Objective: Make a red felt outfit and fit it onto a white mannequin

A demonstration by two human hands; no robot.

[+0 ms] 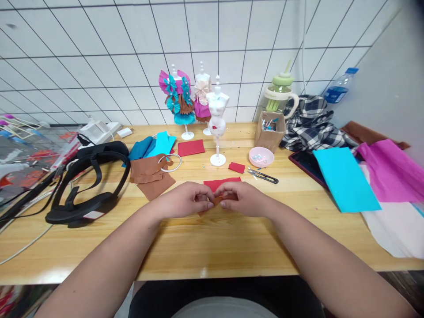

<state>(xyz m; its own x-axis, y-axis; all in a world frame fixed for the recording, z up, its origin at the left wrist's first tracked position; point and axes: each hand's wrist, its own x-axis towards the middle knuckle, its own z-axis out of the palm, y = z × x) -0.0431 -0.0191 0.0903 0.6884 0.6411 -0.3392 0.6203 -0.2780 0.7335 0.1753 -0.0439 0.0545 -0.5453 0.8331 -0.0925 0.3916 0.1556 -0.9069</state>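
Between my left hand (pixel 188 198) and my right hand (pixel 247 198) is a small piece of brown crepe paper (pixel 217 201), pinched by the fingertips of both. My fingers cover most of it. Just beyond them lies a red paper piece (pixel 221 182), partly hidden by my hands. A white mini dress form (pixel 217 119) stands upright behind that, bare except for a small red mark at its waist. To its right are a small folded red piece (pixel 236 167) and thread snips (pixel 263 176). Brown paper sheets (pixel 152 176) lie left of my left hand, with a white ring (pixel 174 162) on them.
Two dressed mini forms (pixel 180 99) stand near the tiled wall. A pink dish (pixel 261 157) and a cardboard box (pixel 270 132) sit at back right, by a green-lidded cup (pixel 280 95). Blue paper (pixel 347 179) lies right; a black headset (pixel 89 181) rests left.
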